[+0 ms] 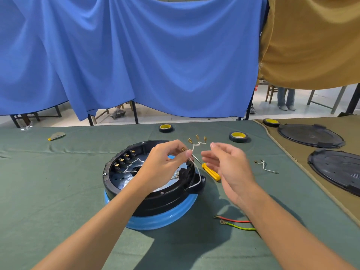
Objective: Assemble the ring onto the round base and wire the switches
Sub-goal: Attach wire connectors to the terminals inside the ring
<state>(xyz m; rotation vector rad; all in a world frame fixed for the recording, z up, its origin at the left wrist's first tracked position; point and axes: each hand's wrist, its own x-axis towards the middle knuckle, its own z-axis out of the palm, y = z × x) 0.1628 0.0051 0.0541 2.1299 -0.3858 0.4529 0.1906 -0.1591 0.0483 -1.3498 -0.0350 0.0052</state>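
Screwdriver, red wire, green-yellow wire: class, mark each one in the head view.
Screwdriver [211,172]: head view, on its yellow handle.
Red wire [232,220]: head view, mid-length.
Green-yellow wire [238,227]: head view, mid-length.

A blue cloth [136,55] hangs across the back, with a mustard cloth [311,39] beside it on the right. A green cover [48,182] lies over the table and a tan cover [350,127] over its right end. Three black tape rolls with yellow cores [165,128] [238,136] [271,122] sit along the far edge. Two black round lids [310,135] [339,168] rest on the tan cover. Far left lies a small grey, yellow-tipped item [56,136], possibly a scrap. Below the cloths, a person's jeans-clad legs [286,98] show.
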